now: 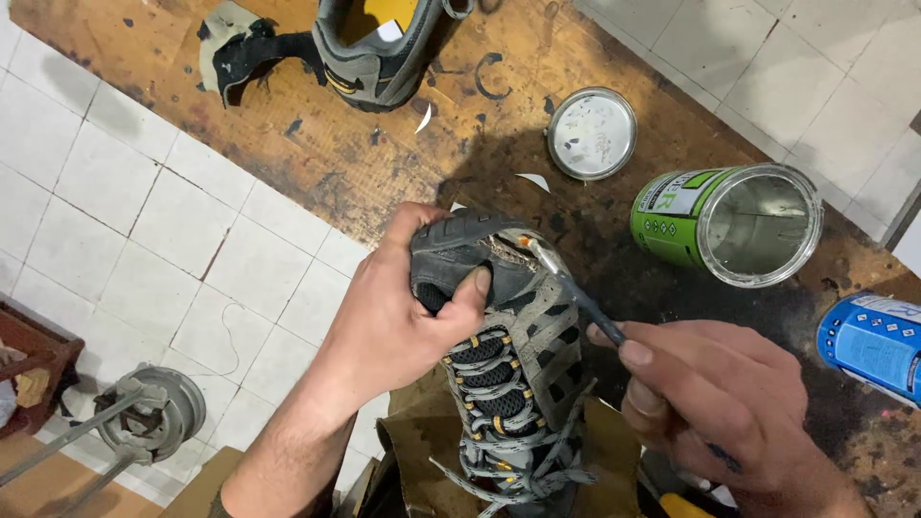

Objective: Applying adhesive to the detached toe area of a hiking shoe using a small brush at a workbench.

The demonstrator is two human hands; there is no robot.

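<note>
My left hand (389,317) grips the toe of a grey hiking shoe (508,364) with grey laces, thumb pressed on the upper. The toe's sole is peeled away, showing a gap at the front. My right hand (715,393) holds a thin brush (566,283) whose tip rests in that gap at the toe. Both hands hover over a stained wooden board (355,153).
An open green tin (729,219) lies on its side to the right, its round lid (592,132) beside it. A blue can (878,341) sits at the right edge. A second shoe (379,48) and a loose insole piece (235,48) lie at the top. White tiled floor (144,221) spreads left.
</note>
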